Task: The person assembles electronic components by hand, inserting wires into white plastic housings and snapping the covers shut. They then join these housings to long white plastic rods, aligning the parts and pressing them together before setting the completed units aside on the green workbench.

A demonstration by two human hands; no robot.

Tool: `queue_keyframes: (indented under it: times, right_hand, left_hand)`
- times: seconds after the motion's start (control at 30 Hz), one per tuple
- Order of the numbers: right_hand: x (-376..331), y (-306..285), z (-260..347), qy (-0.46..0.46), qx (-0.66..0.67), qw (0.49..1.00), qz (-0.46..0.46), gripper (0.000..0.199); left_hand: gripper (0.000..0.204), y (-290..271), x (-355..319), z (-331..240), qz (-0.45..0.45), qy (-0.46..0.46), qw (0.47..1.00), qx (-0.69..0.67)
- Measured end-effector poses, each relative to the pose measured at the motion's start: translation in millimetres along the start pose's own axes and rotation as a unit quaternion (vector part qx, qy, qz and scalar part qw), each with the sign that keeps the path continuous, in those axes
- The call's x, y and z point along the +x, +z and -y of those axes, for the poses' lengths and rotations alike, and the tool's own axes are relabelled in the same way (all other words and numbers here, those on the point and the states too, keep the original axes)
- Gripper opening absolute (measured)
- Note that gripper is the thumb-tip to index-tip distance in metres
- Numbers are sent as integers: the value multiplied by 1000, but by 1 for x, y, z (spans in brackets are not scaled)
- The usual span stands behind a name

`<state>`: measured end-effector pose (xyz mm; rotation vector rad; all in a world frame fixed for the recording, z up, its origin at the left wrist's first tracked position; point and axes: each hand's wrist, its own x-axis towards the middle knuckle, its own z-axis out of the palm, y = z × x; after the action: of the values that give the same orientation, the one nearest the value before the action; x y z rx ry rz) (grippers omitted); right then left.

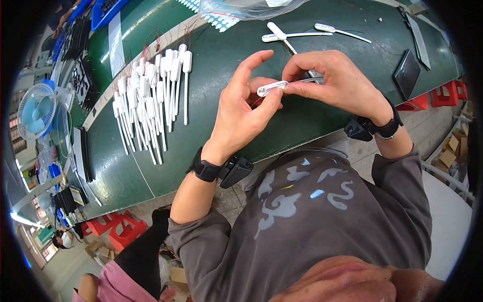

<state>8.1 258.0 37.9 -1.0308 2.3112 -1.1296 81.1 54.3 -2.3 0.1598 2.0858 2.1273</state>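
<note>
In front of me I hold a small white plastic wand-shaped piece [271, 88] with a long rounded head. My left hand [239, 113] pinches its head between thumb and fingers, with the index finger raised. A bit of thin red wire shows under the piece. From the other side my right hand [342, 83] meets the piece with thumb and forefinger pressed together. A thin grey metal tool [315, 75], perhaps tweezers, lies in the right hand, partly hidden by the fingers. Beyond it lie several similar white wands [274, 36], some crossed over one another.
A large cluster of white wands [151, 95] with red wires covers the green table [206, 166] at left. A clear plastic bag [241, 9] lies at the far edge. A dark flat box [406, 73] is at right, red stools [123, 229] below, a fan [36, 111] at far left.
</note>
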Motion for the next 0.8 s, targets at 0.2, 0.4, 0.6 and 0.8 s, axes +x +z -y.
queue_keyframes:
  times: [0.2,0.4,0.6,0.8]
  right_hand:
    - [-3,5,-1,11,40,999,-10,15]
    - [-5,3,0,20,20,1000,-13,15]
    - [-4,0,2,42,21,999,-24,15]
    - [-3,2,-1,50,33,998,-18,15]
  left_hand:
    - [57,2,0,0,7,-2,1000,25]
    - [49,-2,-1,4,34,36,997,59]
    - [24,-5,-1,1,-25,-29,999,13]
    - [20,-4,0,2,-43,-27,999,15]
